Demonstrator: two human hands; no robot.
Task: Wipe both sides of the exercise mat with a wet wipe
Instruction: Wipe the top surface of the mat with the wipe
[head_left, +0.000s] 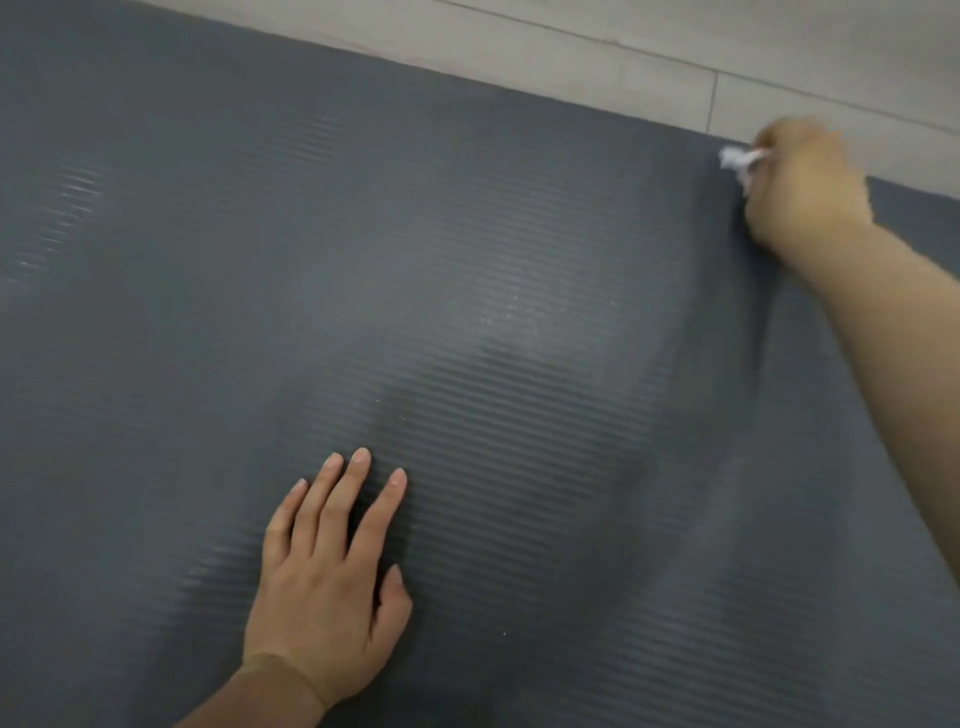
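Your left hand (327, 582) lay flat on the soft, bendy mat (467, 291). Your right hand (802, 182) pinched the floppy wipe (740, 158) near the mat's far edge, a good place to lift it.

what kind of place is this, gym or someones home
Can't tell for sure; probably an indoor room, home or studio. A dark grey ribbed exercise mat lies flat on pale wood-look plank flooring. The left hand rests on it while the right hand holds a crumpled wet wipe.
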